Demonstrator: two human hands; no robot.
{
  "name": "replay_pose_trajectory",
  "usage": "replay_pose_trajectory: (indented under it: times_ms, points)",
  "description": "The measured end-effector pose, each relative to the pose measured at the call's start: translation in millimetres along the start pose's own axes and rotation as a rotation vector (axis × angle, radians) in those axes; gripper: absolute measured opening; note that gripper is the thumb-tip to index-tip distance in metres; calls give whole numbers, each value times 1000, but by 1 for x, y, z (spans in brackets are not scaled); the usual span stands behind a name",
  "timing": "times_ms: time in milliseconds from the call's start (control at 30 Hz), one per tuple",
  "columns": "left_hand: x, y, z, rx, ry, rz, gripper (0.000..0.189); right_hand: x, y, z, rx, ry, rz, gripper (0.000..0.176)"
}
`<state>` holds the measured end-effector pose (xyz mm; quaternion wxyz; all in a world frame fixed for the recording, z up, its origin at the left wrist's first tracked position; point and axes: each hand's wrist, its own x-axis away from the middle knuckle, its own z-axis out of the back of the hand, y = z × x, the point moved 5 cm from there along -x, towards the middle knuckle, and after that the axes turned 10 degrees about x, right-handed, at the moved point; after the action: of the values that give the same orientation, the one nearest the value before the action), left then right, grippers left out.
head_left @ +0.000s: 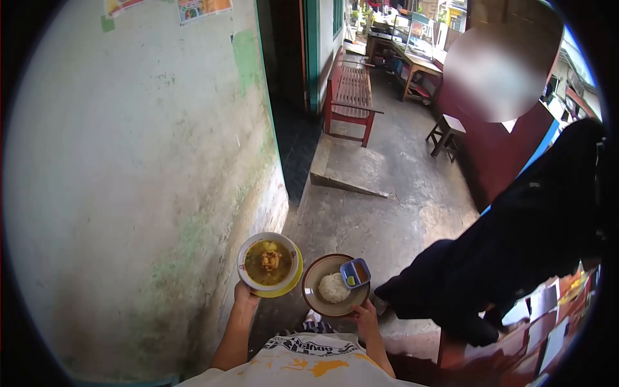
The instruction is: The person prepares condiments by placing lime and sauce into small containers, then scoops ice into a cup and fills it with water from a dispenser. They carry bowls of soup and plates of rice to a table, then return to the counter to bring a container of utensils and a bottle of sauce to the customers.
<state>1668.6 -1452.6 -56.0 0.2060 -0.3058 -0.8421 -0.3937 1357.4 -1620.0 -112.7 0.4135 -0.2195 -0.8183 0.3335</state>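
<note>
Two dishes are mid-carry at waist height: the left hand (245,298) grips from below a white round bowl of yellow broth (267,261) on a yellow plate (294,280), and the right hand (365,316) clasps the near rim of a brown glazed bowl (312,272) holding a white rice mound (334,287) and a small blue sauce dish (355,272). Any step forward likely calls for keeping the broth level and skirting the dark-clothed person (516,245) at right.
</note>
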Motion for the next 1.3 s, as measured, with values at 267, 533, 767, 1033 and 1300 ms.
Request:
replay_pose_trajectory:
  times_ms: [267,533,767,1033,1300]
  points:
    - [-162,-35,-212,-71,10,-20,16,-195,-175,-31,0,70,40,36]
    - [-320,-38,-427,-41,-32,-31,22,-420,-303,-63,-69,99,59,31]
    - [-489,-15,-542,1,-107,-76,24,-610,-432,-111,1,-48,87,30]
    - [-639,18,-628,176,39,-354,10,-868,-535,-187,119,-253,12,39]
    - [-814,91,-687,385,193,-549,19,-1164,-625,-369,374,-659,-99,46]
